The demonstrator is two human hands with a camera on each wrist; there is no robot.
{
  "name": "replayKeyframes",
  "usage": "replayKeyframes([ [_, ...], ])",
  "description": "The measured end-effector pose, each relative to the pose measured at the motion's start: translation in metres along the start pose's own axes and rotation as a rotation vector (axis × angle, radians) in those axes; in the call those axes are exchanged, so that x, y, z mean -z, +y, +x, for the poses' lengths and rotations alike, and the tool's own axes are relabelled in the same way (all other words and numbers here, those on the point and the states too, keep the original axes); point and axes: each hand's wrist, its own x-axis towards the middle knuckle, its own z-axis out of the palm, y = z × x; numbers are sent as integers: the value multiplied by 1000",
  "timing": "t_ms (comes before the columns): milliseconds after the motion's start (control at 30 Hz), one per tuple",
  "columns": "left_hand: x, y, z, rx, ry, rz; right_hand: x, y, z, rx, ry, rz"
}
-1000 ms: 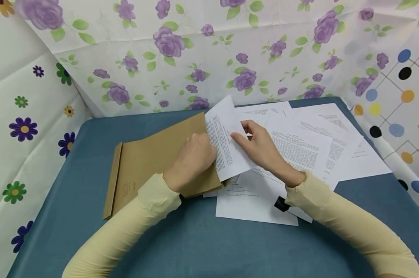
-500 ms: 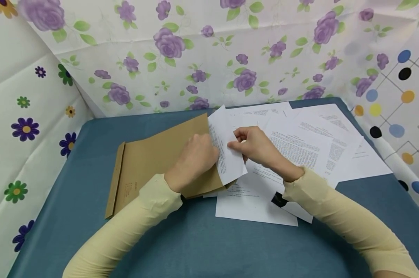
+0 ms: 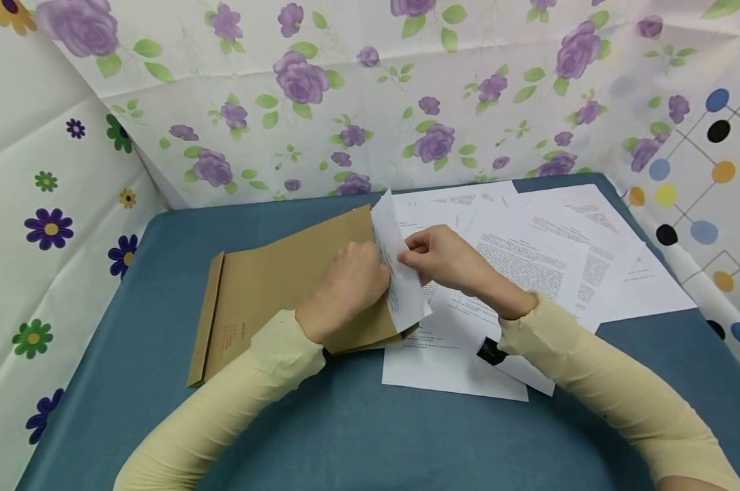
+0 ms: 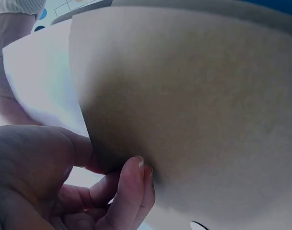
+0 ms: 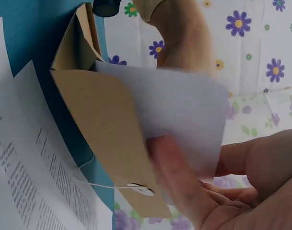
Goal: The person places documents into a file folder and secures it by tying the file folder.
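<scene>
A brown paper document envelope is raised at its right end, where its mouth is. My left hand grips the envelope near the mouth, its thumb and fingers curled over the edge in the left wrist view. Part of a white printed sheet sticks out of the mouth, bent; the rest of it is hidden inside. My right hand pinches that sheet by its outer edge. The right wrist view shows the envelope's flap beside the sheet, with a white string tied at a round button.
Several printed sheets lie overlapping on the blue-covered table, to the right of the envelope and partly under its mouth. A flowered white sheet hangs behind the table. A dotted sheet hangs at the right.
The printed sheet has gone leftward and deeper into the envelope, so less of it shows. My right hand has moved left with it. My left hand stays on the envelope.
</scene>
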Motion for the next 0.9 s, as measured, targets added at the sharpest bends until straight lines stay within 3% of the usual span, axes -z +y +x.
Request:
replayKeyframes([
  [100, 0, 1, -1, 2, -7, 17, 2, 4, 2, 0, -20, -68],
  [333, 2, 3, -2, 5, -5, 18, 5, 16, 9, -136, -142, 68],
  [500, 2, 4, -3, 7, 12, 1, 5, 22, 14, -200, -232, 87],
  [900, 4, 8, -4, 0, -11, -24, -9, 32, 23, -223, -205, 199],
])
